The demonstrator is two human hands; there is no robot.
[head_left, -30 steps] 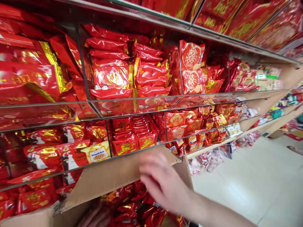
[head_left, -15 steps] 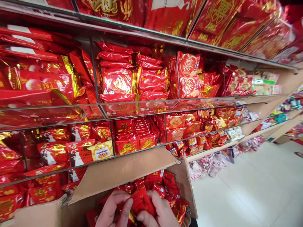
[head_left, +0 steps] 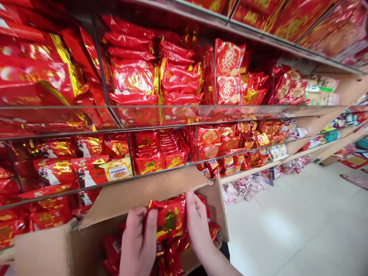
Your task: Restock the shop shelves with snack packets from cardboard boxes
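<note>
Between my two hands is a shiny red snack packet [head_left: 169,218] with gold print, its printed face turned toward me. My left hand [head_left: 138,239] is closed on its left edge, thumb in front. On the opposite edge, my right hand [head_left: 198,220] grips with thumb and fingers. Other red packets press close behind it, and I cannot tell whether some are held too. Both hands are over an open cardboard box [head_left: 57,249], where more red packets [head_left: 171,262] lie loosely below.
A slanted glass-fronted shelf [head_left: 169,117] runs across the view, its dividers separating stacks of red packets. A yellow cookie packet [head_left: 118,169] stands in the lower row. The box's raised flap [head_left: 149,188] leans before the shelf. Pale floor tiles [head_left: 276,218] spread out at the right.
The packet has been raised and turned so its gold-printed face shows. My hands have moved up and farther apart to its two edges. The view has tipped downward.
</note>
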